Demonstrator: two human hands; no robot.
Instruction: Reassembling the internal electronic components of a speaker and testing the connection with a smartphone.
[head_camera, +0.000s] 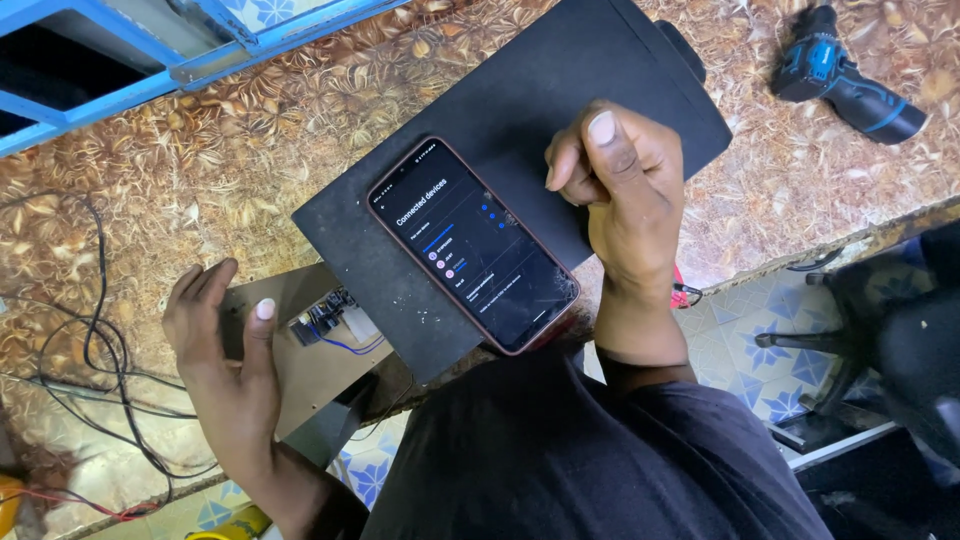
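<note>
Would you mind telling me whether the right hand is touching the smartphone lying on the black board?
Apart. The head view shows the right hand curled beside the smartphone, with a strip of black board visible between the fingers and the phone's edge.

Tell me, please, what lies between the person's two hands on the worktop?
In the head view, a lit smartphone on a black board lies between the left hand and right hand.

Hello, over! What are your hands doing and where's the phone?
Left hand open on the brown board. Right hand loosely curled, empty, beside the smartphone. Smartphone lit, lying on the black panel. Nothing in the way.
</note>
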